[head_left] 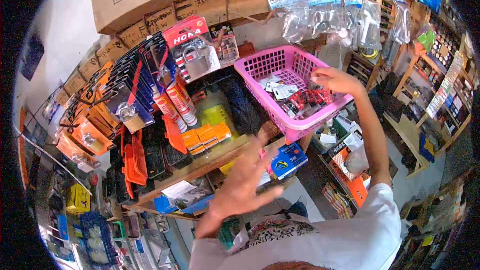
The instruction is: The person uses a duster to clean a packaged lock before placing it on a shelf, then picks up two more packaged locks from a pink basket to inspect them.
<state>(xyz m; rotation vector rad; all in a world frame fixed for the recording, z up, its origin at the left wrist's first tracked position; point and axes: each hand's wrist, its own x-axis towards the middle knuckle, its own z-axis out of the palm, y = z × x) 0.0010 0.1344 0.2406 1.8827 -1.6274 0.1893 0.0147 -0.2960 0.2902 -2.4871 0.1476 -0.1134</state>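
Observation:
A pink plastic basket (300, 125) stands at the right end of the wooden shelf, with red and white small packets (307, 99) inside. My right hand (332, 79) reaches over the basket's right rim, its fingers bent above the packets; whether they grip anything is hidden. Lower down, my left hand (245, 185) hangs in the air in front of the shelf, slightly blurred, fingers spread and holding nothing. Behind it lies a blue box (288, 160). Small orange boxes (206, 137) sit on the shelf left of the basket.
White and red tubes (172, 105) stand beside carded padlocks (197, 60) on the shelf. Plastic bags with fittings (325, 20) hang behind the basket. Orange cases (134, 162) are at the left. Boxes and an orange carton (358, 190) lie below right, near wooden racks.

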